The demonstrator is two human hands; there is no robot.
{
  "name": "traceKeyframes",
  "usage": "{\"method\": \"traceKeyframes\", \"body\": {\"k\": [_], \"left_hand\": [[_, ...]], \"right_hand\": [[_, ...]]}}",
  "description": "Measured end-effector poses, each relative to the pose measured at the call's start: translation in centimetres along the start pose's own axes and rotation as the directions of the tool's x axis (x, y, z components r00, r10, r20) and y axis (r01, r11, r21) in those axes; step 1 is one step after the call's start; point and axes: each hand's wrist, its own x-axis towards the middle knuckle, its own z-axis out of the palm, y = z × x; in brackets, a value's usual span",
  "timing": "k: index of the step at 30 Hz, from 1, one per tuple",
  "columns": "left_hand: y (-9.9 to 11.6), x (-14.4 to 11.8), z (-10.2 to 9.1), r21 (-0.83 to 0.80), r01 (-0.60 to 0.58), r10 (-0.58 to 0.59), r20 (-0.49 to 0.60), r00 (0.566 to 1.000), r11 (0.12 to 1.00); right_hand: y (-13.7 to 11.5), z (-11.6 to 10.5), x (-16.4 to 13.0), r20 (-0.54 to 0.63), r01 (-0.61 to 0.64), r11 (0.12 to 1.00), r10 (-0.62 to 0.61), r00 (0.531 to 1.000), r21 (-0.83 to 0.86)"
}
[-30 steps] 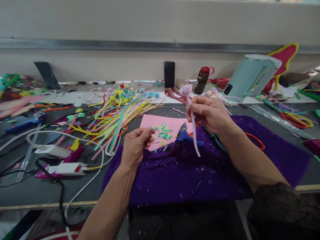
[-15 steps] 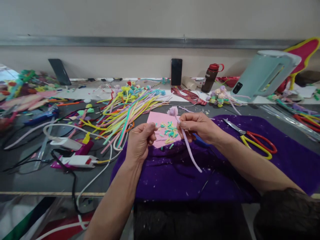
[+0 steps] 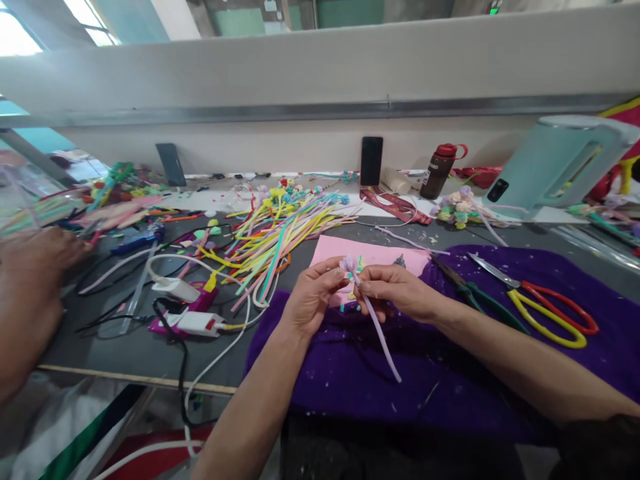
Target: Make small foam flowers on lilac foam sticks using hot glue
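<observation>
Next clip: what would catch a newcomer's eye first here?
Probably the two hands at centre: the right hand pinches a lilac pipe cleaner with a fluffy tip, and the left hand meets it at that tip, above a purple cloth. Behind them lies a bright heap of coloured pipe cleaners, and red-and-yellow scissors rest on the cloth to the right.

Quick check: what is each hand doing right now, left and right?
Left hand: fingertips pinched at the fluffy head of the lilac pipe cleaner.
Right hand: closed on the pipe cleaner's stem just below the head.
</observation>
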Motion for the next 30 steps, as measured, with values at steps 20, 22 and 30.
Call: {"method": "traceKeyframes", "body": {"k": [20, 22, 30], "left_hand": [[-1.8, -0.4, -0.1, 0.032, 0.039, -0.042, 0.090, 0.995, 0.999], [-2.0, -0.4, -0.1, 0.042, 0.029, -0.032, 0.064, 0.997, 0.999], [-2.2, -0.4, 0.0, 0.061, 0.019, -0.019, -0.004, 1.000, 0.998]], "right_hand": [[2.0, 0.3, 0.7, 0.024, 0.037, 0.998, -0.038, 0.999, 0.052], [1.9, 0.3, 0.7, 0.022, 0.039, 0.998, -0.040, 0.999, 0.043], [1.9, 0.6, 0.7, 0.007, 0.031, 0.999, -0.032, 0.999, 0.015]]}}
